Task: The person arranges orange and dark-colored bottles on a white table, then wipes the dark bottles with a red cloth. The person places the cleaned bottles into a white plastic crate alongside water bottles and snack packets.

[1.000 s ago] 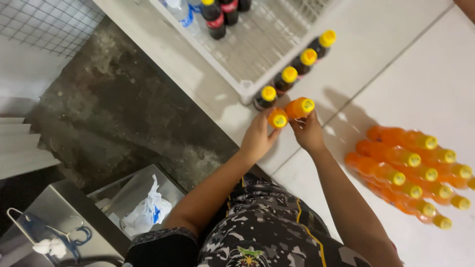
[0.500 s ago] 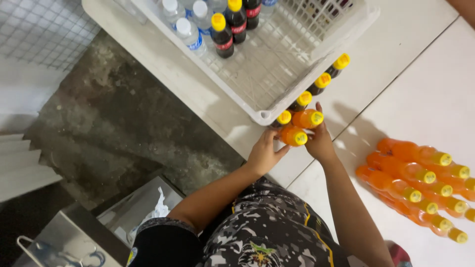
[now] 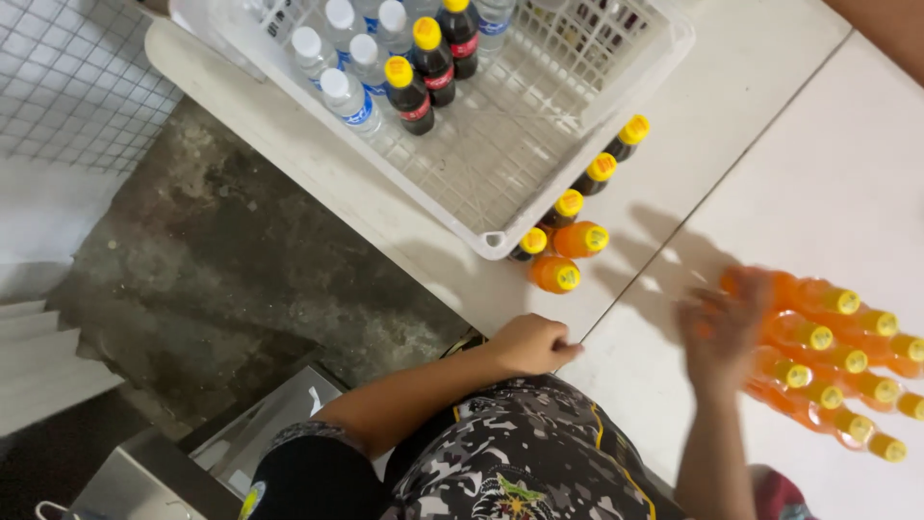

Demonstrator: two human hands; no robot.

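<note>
A cluster of orange drink bottles (image 3: 835, 358) with yellow caps lies on its side at the right of the frame, on the white tabletop (image 3: 828, 173). The right hand (image 3: 720, 327), blurred, hangs over the cluster's left end with its fingers spread and nothing in its grasp; whether it touches the bottles cannot be told. Toward the centre, two more orange bottles (image 3: 566, 255) stand just beside each other by the near corner of a white plastic crate (image 3: 520, 135), next to a row of dark bottles with yellow caps (image 3: 587, 193) that runs along the crate's outer wall. The left hand (image 3: 529, 344) rests at the tabletop's edge below them, loosely curled and empty. Inside the crate, at the upper left, stand clear water bottles with white caps (image 3: 342, 58) and dark cola bottles (image 3: 433, 63).
</note>
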